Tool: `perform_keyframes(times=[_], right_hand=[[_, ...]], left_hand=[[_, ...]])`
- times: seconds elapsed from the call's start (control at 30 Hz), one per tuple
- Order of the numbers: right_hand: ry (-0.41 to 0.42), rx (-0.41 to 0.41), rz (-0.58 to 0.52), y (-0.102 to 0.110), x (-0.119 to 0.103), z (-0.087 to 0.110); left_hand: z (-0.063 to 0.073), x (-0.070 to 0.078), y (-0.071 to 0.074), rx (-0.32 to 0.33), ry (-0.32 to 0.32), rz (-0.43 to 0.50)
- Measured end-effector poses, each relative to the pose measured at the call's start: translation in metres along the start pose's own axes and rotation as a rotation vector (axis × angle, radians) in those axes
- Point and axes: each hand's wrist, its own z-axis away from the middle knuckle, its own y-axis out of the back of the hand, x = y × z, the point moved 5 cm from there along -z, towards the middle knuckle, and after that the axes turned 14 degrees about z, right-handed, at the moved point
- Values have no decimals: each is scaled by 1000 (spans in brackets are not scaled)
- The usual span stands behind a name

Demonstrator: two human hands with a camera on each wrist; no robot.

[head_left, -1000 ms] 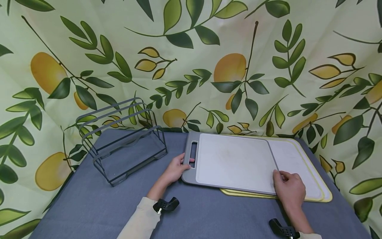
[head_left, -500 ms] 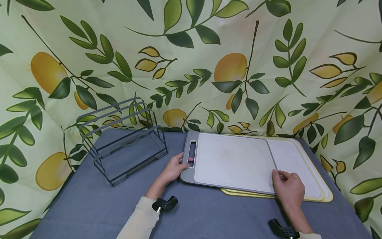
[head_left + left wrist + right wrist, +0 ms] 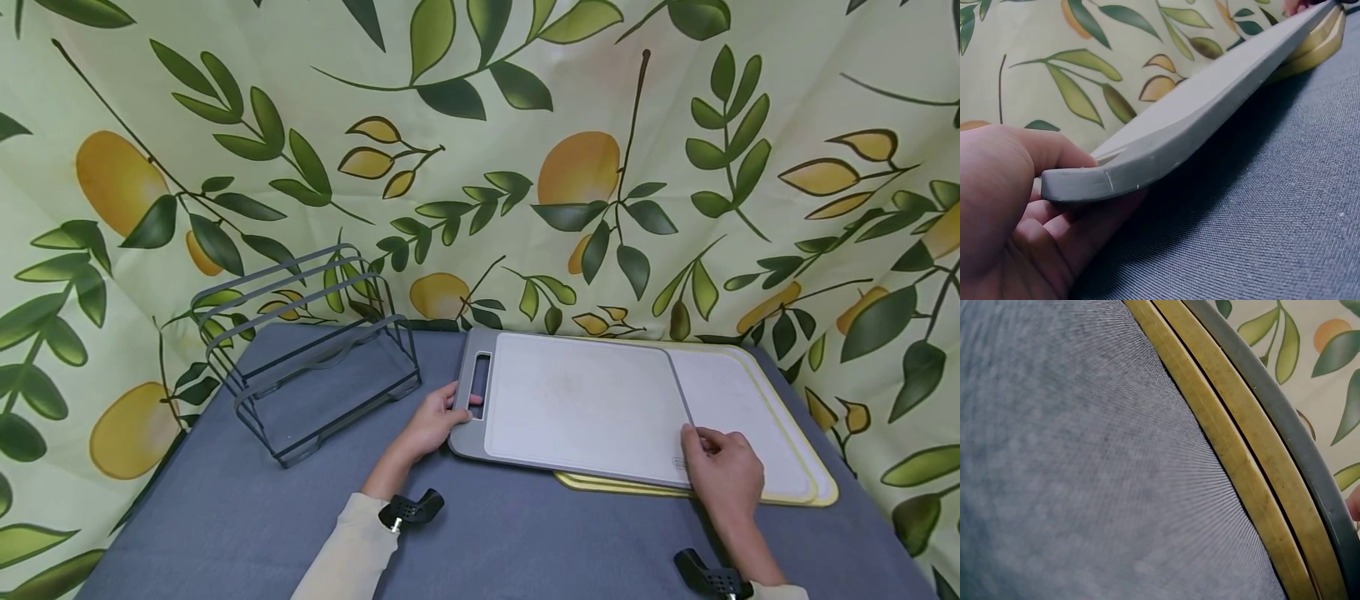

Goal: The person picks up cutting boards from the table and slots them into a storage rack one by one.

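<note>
So the step in hand looked like shifting the top board of the pile, with two hands on it. The grey board point(image 3: 585, 400) lay across the two yellow boards point(image 3: 750, 408), its handle end sticking out past them to the left. The left grip point(image 3: 435, 421) was closed up around that handle, thumb on top and fingers underneath, with fingertips showing through the slot. From the left wrist you could see that end sat up off the surface point(image 3: 525, 542), with a dark gap below. The right grip point(image 3: 726, 471) had its thumb and curled fingers drawn in to a pinch on the board's right edge, near the front corner; the right wrist view barely caught a fingertip, so no clue from there how firm that hold was. Couldn't tell either whether the right end touched the yellow boards or sat just above them. The rack point(image 3: 348, 419) stood further left, no boards in it. If you ask me, the next move called for raising the right end to match the left, so the board came away without dragging the others, and keeping it level. The left hold looked solid; the right pinch seemed the weaker one, so I'd have gone slow there.
</note>
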Motion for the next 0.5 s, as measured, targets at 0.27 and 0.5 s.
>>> perform_keyframes(times=[0.27,0.5], right_hand=[[-18,-10,-5,-3,5,0],[-20,-11,-11,-1,4,-2]], left_hand=[[0,-1,1,27,-5,13],[0,-1,-2,98,-5,13]])
